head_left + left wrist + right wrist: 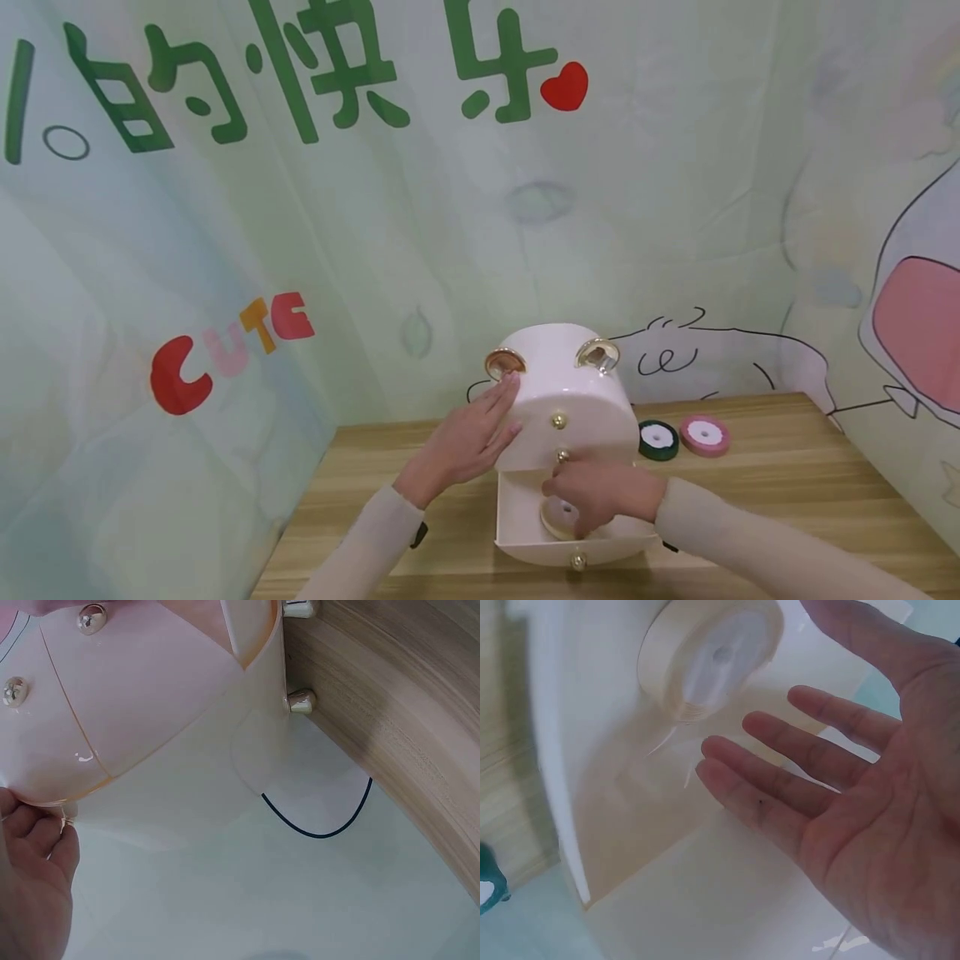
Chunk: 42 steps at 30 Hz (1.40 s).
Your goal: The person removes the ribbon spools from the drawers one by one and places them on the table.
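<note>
A white drawer box (558, 367) with gold round ears and gold knobs stands on the table. My left hand (472, 437) rests against its left side, fingertips by the left gold ear (506, 363). The bottom drawer (517, 521) is pulled out, and a cream ribbon spool (720, 664) lies flat inside. My right hand (603, 493) hovers over that drawer and partly covers the spool in the head view. In the right wrist view its fingers (810, 746) are spread and hold nothing, apart from the spool.
To the right of the box, a dark green ribbon spool (658, 440) and a pink ribbon spool (705, 436) lie on the wooden table (795, 483). A printed cloth (660, 208) hangs behind and around the table.
</note>
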{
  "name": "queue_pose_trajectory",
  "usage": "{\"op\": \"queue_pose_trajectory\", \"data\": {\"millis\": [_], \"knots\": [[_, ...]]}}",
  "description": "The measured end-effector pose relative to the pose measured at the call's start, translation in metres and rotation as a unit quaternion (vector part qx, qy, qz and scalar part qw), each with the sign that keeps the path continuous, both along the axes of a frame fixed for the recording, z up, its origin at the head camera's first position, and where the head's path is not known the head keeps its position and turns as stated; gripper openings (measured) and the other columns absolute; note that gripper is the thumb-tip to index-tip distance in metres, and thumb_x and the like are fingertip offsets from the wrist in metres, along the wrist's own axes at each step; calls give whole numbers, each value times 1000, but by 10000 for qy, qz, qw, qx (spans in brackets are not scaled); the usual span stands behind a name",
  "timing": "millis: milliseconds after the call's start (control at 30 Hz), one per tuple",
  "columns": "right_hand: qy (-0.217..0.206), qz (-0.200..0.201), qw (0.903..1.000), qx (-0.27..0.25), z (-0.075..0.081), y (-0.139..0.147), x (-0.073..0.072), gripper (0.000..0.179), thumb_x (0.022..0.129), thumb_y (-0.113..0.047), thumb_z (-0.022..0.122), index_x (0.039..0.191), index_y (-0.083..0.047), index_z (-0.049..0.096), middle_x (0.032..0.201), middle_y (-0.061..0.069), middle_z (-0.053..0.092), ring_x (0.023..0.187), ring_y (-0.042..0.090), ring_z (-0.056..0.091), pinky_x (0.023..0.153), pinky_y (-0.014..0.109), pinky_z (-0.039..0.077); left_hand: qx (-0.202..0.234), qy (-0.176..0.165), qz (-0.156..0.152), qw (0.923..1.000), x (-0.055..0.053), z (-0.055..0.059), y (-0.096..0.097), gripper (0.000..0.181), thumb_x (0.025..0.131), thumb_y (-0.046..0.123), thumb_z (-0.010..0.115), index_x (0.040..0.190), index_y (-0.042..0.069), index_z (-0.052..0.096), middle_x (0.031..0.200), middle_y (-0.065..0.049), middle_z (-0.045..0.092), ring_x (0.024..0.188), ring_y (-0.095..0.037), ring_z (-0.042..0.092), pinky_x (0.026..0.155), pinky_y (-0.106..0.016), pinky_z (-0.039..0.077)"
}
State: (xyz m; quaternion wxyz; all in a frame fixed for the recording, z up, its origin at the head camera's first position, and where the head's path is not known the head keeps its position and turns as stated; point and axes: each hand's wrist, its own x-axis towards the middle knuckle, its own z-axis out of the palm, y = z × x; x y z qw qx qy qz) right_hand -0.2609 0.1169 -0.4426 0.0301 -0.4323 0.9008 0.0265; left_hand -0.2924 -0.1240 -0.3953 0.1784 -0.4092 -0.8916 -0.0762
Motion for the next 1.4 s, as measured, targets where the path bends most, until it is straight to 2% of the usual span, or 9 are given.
{"op": "queue_pose_trajectory", "data": {"millis": [200,300,467,633,733,933,1100,1400], "knots": [[-364,0,9991,221,1,-9,-4,43,72,-29,96,108,-24,73,88,-11,68,77,3,53,72,20,49,-13,-26,-8,10000,-1,0,0,66,111,31,49,164,-2,29,170,-17,36,156,-31,41,121,-46,44],[-380,18,9984,410,-1,-12,-5,41,74,-28,96,108,-25,73,90,-11,69,77,2,54,74,21,50,-14,-27,6,10000,-1,0,1,66,111,31,49,164,-1,29,170,-17,36,156,-31,41,122,-46,44],[-357,-88,9973,642,-6,-14,-8,46,74,-28,96,113,-27,73,97,-10,69,83,3,55,80,22,52,-38,-79,41,10000,-2,-1,1,66,112,32,48,165,-1,28,170,-17,35,155,-31,42,121,-46,45],[-425,-161,9969,647,-10,-15,-10,57,73,-27,97,124,-28,71,107,-8,71,90,3,59,88,25,55,-37,-133,64,9999,0,0,2,66,112,33,48,165,-1,28,170,-17,35,155,-31,42,121,-46,45],[-354,-102,9971,670,-11,-16,-11,60,73,-26,97,127,-29,71,109,-8,72,94,3,60,92,25,55,-8,-114,47,9999,1,0,2,66,112,33,48,164,-1,29,170,-17,36,155,-31,43,121,-46,45],[-198,37,9969,763,-12,-18,-12,54,72,-26,97,120,-32,73,101,-10,71,89,2,58,88,23,54,10,-80,42,10000,0,0,2,66,111,33,49,164,-1,29,170,-17,36,156,-31,42,121,-46,45],[-189,-22,9965,808,-13,-20,-10,54,71,-28,98,119,-33,73,100,-11,70,89,3,57,89,23,54,-2,-136,81,9999,1,-1,1,66,112,33,48,165,-1,28,171,-17,34,156,-31,41,121,-46,45],[-5,125,9966,811,-17,-17,-11,49,72,-28,96,115,-33,72,99,-9,69,85,4,55,82,22,53,53,-157,80,9998,3,-1,1,67,111,33,49,164,-2,28,171,-17,34,157,-32,40,123,-46,43]]}}
